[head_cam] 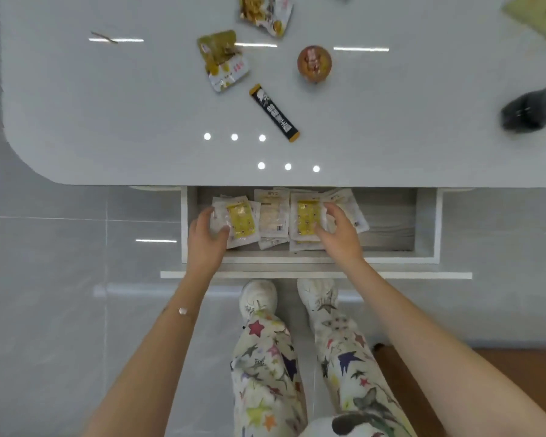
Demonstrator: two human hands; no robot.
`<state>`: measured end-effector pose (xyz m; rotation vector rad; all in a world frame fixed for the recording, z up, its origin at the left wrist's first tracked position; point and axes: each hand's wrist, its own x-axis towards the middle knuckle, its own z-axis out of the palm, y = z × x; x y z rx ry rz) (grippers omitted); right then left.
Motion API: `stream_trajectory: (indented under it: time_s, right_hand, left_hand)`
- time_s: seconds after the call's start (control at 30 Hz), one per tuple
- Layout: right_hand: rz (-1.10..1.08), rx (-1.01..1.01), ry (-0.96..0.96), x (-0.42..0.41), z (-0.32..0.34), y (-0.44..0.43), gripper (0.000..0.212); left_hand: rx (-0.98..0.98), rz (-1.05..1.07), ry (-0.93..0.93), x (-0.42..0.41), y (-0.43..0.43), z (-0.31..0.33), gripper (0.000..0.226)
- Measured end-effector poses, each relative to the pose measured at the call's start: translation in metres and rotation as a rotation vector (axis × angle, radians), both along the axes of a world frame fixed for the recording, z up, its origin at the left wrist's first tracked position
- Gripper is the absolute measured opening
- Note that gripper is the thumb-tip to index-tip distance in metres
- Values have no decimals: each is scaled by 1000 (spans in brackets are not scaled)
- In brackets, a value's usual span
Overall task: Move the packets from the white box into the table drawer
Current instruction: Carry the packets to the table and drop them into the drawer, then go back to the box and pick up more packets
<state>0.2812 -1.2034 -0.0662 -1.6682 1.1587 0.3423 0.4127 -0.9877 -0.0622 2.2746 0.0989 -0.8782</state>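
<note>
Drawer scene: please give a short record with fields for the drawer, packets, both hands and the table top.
drawer: open, pulled out below the table edge
packets: several white and yellow packets lying flat inside, overlapping
left hand: on the leftmost packet
right hand: on a yellow packet
table top: snack pouches, black stick sachet, round brown item
white box: not in view

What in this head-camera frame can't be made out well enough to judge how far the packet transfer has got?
- White box: not in the head view at all, so what is left in it is unknown.
- Packets in the drawer: overlapping and partly under the left hand and right hand; no exact count.
- Drawer back: hidden under the table edge.
- Dark object: blurred, cut by the right edge.
- Packet print: too small to read.
</note>
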Motion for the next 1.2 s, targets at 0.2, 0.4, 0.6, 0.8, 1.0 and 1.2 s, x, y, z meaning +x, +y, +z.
stream_trajectory:
  time_s: [0.2, 0.4, 0.6, 0.8, 1.0, 1.2]
  right_hand:
    - [269, -211, 29, 26, 188, 0, 58]
    - [565, -458, -54, 54, 365, 6, 65]
    - [931, -674, -113, 74, 461, 40, 73]
    - [1258, -793, -287, 102, 507, 107, 71]
    - [1485, -852, -477, 137, 545, 225, 71]
    - [1625, -845, -637, 163, 567, 374, 76]
  left_hand:
    - [78, -294, -265, -4, 0, 180, 52]
    - [133, -295, -385, -17, -1, 349, 65]
    - [280, -231, -506, -47, 23, 447, 78]
    - [472, -85, -594, -63, 105, 495, 88]
    - [544, 254, -596, -83, 228, 514, 91]
    - [626, 514, -579, -108, 361, 528, 84]
